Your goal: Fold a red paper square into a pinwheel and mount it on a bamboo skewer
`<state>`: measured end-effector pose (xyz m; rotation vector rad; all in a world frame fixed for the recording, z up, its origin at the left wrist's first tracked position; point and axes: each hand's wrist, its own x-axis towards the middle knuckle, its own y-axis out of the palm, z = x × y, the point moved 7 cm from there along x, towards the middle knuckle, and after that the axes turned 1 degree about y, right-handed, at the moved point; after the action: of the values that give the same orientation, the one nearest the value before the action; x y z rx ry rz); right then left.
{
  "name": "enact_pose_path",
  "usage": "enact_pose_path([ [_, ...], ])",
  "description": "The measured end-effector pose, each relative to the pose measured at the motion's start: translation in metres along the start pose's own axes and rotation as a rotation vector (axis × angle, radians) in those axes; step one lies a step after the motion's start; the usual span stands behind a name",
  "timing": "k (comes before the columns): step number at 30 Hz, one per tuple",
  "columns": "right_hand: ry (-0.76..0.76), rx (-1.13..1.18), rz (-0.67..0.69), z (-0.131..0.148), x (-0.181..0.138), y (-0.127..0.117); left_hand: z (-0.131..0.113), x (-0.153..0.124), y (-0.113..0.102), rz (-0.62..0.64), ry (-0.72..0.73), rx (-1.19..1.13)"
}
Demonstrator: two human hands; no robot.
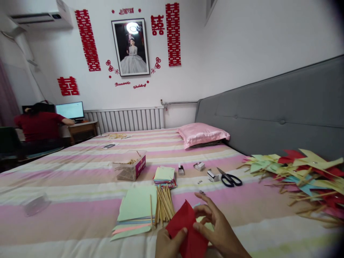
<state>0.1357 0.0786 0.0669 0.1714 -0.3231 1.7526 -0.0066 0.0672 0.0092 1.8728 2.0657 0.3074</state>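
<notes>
A sheet of red paper [188, 224] is held up low in the view, its pointed top corner standing free. My left hand [170, 243] grips its left side, thumb pressed on the front. At the right edge, the thumb of my right hand [215, 227] rests on the paper, with the forefinger raised and the other fingers bent. Just left of the hands lie a bundle of thin wooden sticks [163, 204] and a stack of pale green and coloured paper [138, 204]. A smaller stack of paper squares [164, 174] sits beyond the sticks. Pale paper shows partly behind my right hand.
Scissors [229, 178] and small white boxes [213, 175] lie ahead right. Paper pinwheels [309, 172] are heaped far right. A plastic tub [127, 171] holds sticks; a clear lid [36, 205] lies left. A pink pillow [202, 134] is near the headboard. Another person [40, 123] sits by a monitor.
</notes>
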Motion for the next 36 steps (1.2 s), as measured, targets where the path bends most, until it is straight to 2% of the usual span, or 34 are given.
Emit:
enact_pose_path([
  [3, -0.092, -0.126, -0.131, 0.011, -0.001, -0.012, 0.002, 0.005, -0.013, -0.075, -0.043, -0.047],
  [5, -0.107, -0.161, -0.150, 0.012, -0.003, -0.015, 0.001, 0.006, -0.019, -0.101, -0.076, -0.093],
  [7, -0.080, -0.147, -0.065, 0.007, -0.005, -0.008, -0.001, 0.005, -0.020, -0.107, -0.103, -0.146],
  [10, -0.029, -0.130, 0.156, 0.000, -0.010, 0.013, -0.006, -0.001, -0.016, -0.097, -0.125, -0.216],
  [12, -0.020, -0.168, 0.228, 0.000, -0.013, 0.023, -0.008, -0.005, -0.012, -0.080, -0.133, -0.252],
  [16, -0.022, -0.222, 0.175, 0.006, -0.014, 0.024, -0.009, -0.008, -0.003, -0.029, -0.152, -0.290],
  [20, -0.022, -0.181, 0.203, 0.007, -0.010, 0.025, -0.006, -0.004, -0.003, -0.024, -0.130, -0.266],
  [27, 0.054, -0.072, 0.172, -0.010, -0.004, 0.028, 0.005, 0.005, -0.023, -0.167, -0.040, -0.076],
  [36, 0.153, -0.019, 0.042, -0.033, -0.001, 0.029, -0.010, 0.001, -0.026, -0.292, 0.133, 0.148],
])
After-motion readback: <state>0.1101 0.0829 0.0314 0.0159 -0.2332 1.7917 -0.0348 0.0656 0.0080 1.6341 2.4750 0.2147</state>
